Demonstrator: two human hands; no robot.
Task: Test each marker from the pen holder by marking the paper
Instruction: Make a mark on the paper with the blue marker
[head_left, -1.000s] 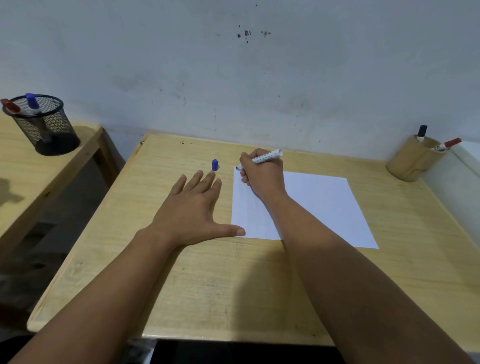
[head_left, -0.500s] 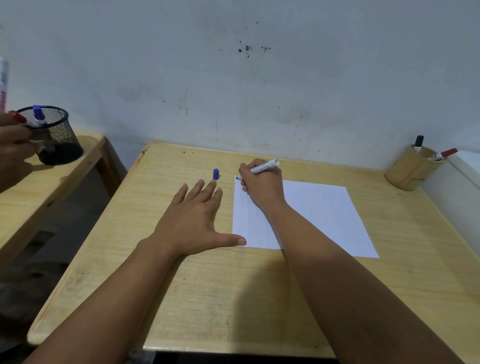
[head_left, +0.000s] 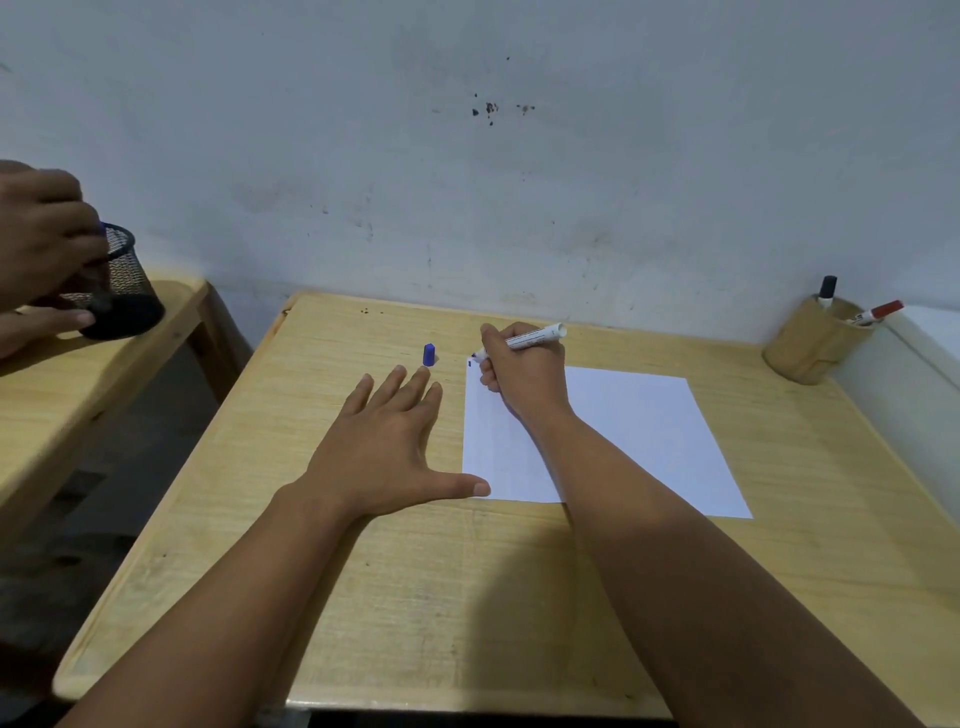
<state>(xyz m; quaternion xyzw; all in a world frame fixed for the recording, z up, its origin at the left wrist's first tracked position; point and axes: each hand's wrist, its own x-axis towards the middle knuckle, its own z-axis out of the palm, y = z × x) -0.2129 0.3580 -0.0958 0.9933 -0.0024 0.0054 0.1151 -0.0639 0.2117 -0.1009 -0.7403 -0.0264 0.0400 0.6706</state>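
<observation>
Pressure is what I would watch on this stroke: my right hand (head_left: 522, 371) has its fingers curled closed around the marker (head_left: 524, 340), whose tip sits at the upper left corner of the paper (head_left: 628, 436), just left of frame centre, with a small blue mark (head_left: 469, 364) already beside it. To do this well, I judge the tip should be drawn a little way down into the sheet instead of hugging the edge, light enough not to drag the paper, and long enough to show whether the ink flows evenly.

My left hand (head_left: 387, 449) lies flat on the table (head_left: 363, 597) with fingers spread and holding nothing; only its thumb tip touches the sheet's lower left corner, so more of it on the paper would steady things. The blue cap (head_left: 428, 355) stands upright just beyond its fingertips, close enough to grab for recapping.

The pen holder (head_left: 815, 340) stands at the right edge of the frame against the wall, with a black-capped and a red-capped marker left in it.

Compared with half a second ago, my own hands have hardly shifted. At the upper left, another person's hand (head_left: 39, 234) now covers the mesh cup (head_left: 122, 291) on the neighbouring desk, hiding the blue marker that showed there before.
</observation>
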